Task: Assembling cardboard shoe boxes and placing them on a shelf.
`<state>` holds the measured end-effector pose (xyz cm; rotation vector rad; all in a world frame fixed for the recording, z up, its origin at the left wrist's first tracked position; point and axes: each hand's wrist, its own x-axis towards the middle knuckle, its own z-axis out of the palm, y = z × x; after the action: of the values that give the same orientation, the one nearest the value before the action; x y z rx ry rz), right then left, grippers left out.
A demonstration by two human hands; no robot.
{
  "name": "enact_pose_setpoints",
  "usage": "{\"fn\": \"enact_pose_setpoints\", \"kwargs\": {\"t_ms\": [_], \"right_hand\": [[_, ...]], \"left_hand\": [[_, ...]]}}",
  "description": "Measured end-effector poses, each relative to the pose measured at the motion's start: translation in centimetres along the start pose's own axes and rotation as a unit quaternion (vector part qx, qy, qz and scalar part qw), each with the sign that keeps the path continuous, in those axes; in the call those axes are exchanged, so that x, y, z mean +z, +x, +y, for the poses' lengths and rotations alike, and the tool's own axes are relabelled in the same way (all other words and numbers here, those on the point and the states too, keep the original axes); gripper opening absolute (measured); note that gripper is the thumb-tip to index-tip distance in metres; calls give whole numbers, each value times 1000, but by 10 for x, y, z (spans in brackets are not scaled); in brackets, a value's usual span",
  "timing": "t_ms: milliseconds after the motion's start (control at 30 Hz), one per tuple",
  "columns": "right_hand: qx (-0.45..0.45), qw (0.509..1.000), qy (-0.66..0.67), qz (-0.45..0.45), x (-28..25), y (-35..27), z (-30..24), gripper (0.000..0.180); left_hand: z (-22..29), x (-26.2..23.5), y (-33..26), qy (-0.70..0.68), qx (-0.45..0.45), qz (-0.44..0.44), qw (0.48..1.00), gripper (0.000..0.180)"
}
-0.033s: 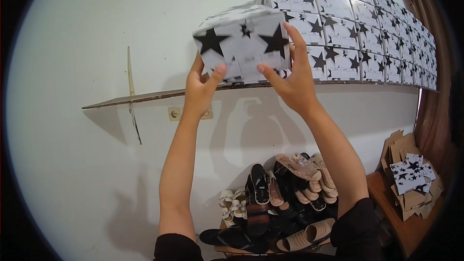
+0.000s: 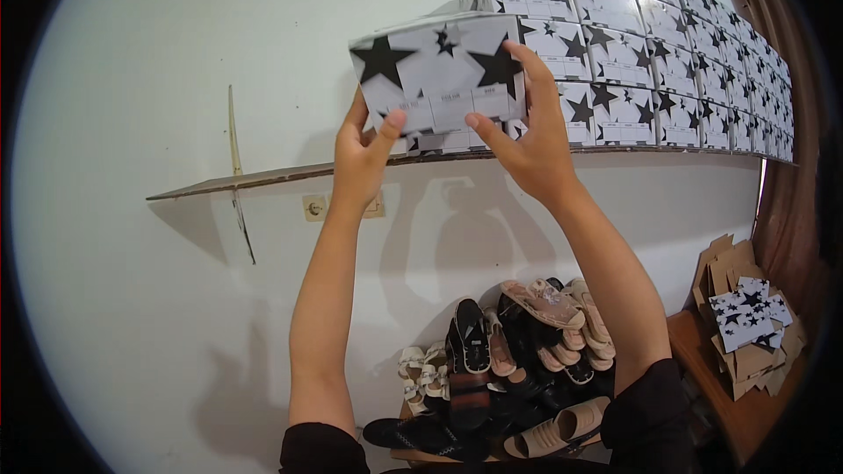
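Observation:
A white shoe box (image 2: 443, 70) with black stars on its end is held up at the left end of the stacked boxes, over the shelf (image 2: 290, 174). My left hand (image 2: 364, 154) grips its lower left side, thumb on the front face. On the right side, my right hand (image 2: 536, 132) has its thumb along the lower front edge and its fingers up the side. The held box looks slightly tilted. It hides part of what stands behind it; a strip of another star-printed box shows below it. I cannot tell whether it touches the shelf.
Stacked star-printed boxes (image 2: 623, 114) fill the shelf's right part. A shelf bracket (image 2: 235, 145) and a wall socket (image 2: 315, 207) are at left. Below lies a pile of sandals (image 2: 470, 338). Flattened cardboard (image 2: 746, 369) lies on a wooden table (image 2: 694, 347), near a brown curtain (image 2: 781, 211).
The shoe box has tipped a little: less of its top shows and its front faces me more squarely. Both hands keep hold of it, having shifted only slightly.

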<state>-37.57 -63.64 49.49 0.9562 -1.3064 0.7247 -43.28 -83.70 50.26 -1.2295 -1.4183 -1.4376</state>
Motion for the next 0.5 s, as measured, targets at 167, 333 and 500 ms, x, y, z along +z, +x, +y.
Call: {"fn": "enact_pose_setpoints", "kwargs": {"t_ms": [167,333,500], "right_hand": [[27,995,-100,-1,21,9,31,54],[-36,943,-330,5,31,16,84,40],[-65,839,-540,-20,55,0,116,41]], "left_hand": [[-35,-5,45,0,34,20,999,64],[-68,5,78,219,-84,-6,972,65],[-102,1,103,296,-150,-64,941,67]]}}
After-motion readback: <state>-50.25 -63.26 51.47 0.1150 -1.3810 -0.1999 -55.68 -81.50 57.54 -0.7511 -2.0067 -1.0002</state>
